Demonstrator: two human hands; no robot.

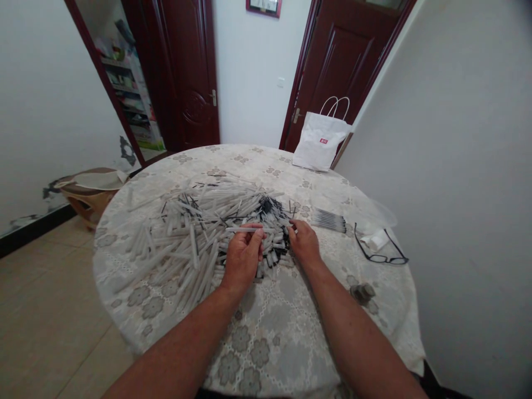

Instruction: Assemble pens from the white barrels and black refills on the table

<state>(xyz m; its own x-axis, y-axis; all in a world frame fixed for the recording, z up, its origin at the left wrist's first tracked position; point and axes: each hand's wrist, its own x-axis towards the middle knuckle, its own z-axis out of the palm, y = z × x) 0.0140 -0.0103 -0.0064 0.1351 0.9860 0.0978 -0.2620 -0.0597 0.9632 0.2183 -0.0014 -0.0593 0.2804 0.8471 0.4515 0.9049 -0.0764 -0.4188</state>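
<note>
1. Round table (pixel 266 332) under a floral cloth carries a heap of white tubes (pixel 195 244).
2. Left hand (pixel 242 256) pinches one white tube (pixel 245 229); a slip could drop it back into the heap.
3. Right hand (pixel 304 243) rests curled on black pieces (pixel 270 208); nudging could scatter them.

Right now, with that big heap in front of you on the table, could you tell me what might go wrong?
1. The heap of white tubes spreads toward the table's left edge; a nudge could roll some onto the floor.
2. The eyeglasses lie open near the right hand; a sweeping arm might knock them.
3. The left hand pinches one tube over the heap; if dropped, it would be lost among the others.
</note>
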